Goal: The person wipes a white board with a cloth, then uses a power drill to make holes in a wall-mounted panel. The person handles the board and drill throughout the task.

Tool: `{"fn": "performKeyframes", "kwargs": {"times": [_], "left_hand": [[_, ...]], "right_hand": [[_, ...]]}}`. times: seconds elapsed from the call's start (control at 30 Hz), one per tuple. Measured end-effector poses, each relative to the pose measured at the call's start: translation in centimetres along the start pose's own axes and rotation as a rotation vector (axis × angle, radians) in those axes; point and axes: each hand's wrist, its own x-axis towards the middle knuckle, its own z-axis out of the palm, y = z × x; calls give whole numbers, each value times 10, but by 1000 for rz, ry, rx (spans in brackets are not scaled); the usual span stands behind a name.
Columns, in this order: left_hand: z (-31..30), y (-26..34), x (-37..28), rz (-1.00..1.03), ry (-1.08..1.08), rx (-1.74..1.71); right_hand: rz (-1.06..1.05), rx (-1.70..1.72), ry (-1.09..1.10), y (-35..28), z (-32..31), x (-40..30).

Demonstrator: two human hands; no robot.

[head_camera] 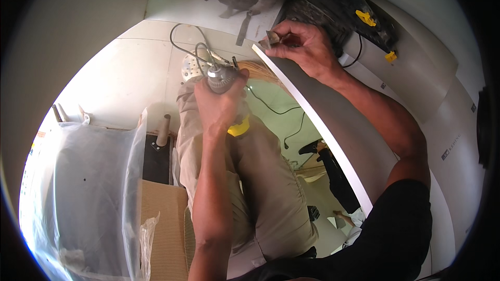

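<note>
Low over my trousered legs, my left hand point(222, 97) is closed around what looks like a power drill, its toothed metal chuck point(220, 78) facing up. A yellow part point(239, 127) shows below the wrist; whether it belongs to the drill is unclear. Up and to the right, my right hand point(304, 47) pinches a small angled metal piece point(272, 39) between thumb and fingers. That hand is beside the upper end of a large grey panel with a white edge point(312, 113), which curves down towards my right sleeve. A flat metal strip point(244, 29) lies on the pale surface left of that hand.
An open black tool case point(375, 27) with yellow latches lies beyond my right hand. Cables, a plug point(286, 146) and broom bristles point(259, 71) show beside my legs. Plastic sheeting point(93, 187), corrugated cardboard point(164, 210) and a tapered furniture leg point(163, 130) are left. Another person's dark-clothed leg point(340, 183) shows beyond the panel.
</note>
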Motion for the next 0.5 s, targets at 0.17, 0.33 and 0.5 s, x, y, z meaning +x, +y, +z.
{"fn": "performKeyframes", "kwargs": {"times": [0.17,0.33,0.5], "left_hand": [[4,1,0,-7,-3,2],[4,0,3,14,-1,19],[2,0,4,29,-7,44]], "right_hand": [[64,65,27,3,-3,-4],[100,77,10,-4,-6,-7],[69,96,-15,-8,-5,-7]]}}
